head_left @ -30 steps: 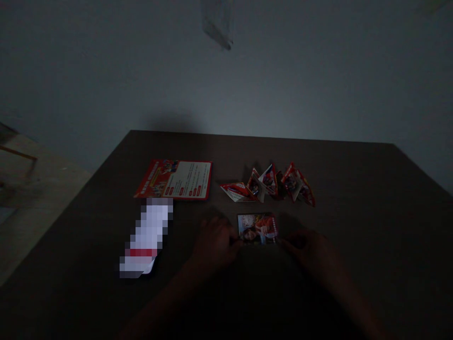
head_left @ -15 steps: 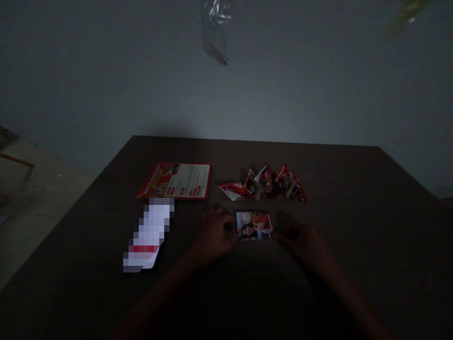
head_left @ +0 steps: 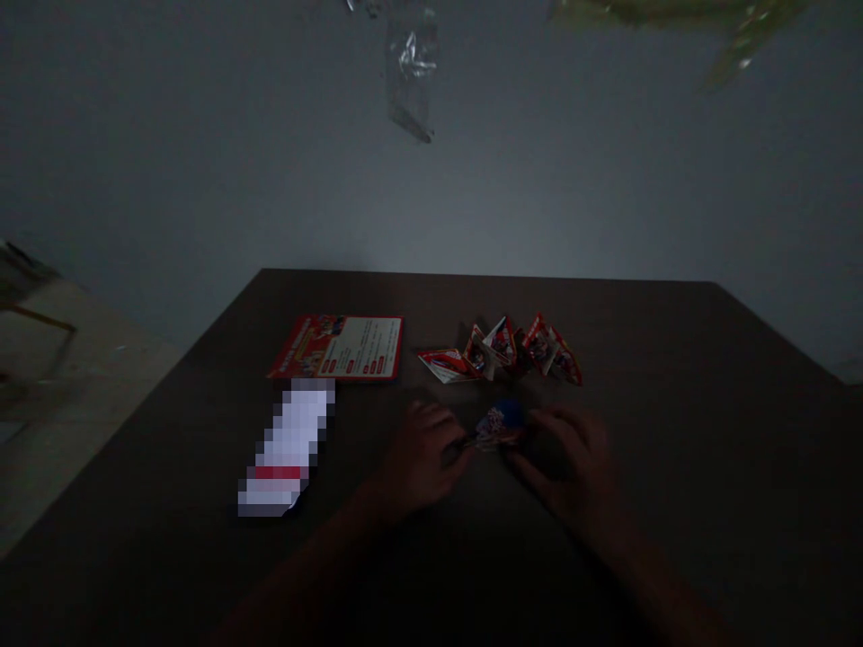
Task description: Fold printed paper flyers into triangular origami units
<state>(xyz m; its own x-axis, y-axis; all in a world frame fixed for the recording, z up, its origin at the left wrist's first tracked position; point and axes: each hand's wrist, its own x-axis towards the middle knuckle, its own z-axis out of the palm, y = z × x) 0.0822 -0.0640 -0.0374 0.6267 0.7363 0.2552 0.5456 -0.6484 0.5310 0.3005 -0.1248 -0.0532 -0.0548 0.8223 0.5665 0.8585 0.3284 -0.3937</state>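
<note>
A small printed paper card (head_left: pixel 500 422), now with a blue area showing and its near edge bent up, is between my two hands just above the table. My left hand (head_left: pixel 428 454) pinches its left end between thumb and fingers. My right hand (head_left: pixel 573 463) curls around the right end, thumb at the near edge and fingertips at the far side; the exact contact is dim. Behind them stands a row of several folded red-and-white paper pieces (head_left: pixel 502 346).
A red and white printed booklet (head_left: pixel 368 346) lies at the back left. Nearer to me is a phone (head_left: pixel 287 449) with a blurred-out bright screen. The dark table (head_left: pixel 674 359) meets a pale wall (head_left: pixel 539 180) with a clear plastic bag (head_left: pixel 411 76) hanging on it.
The card was flat with its photo side up; now it is lifted and bent, showing blue. My left hand has closed on its left end, and my right hand has moved around its right end.
</note>
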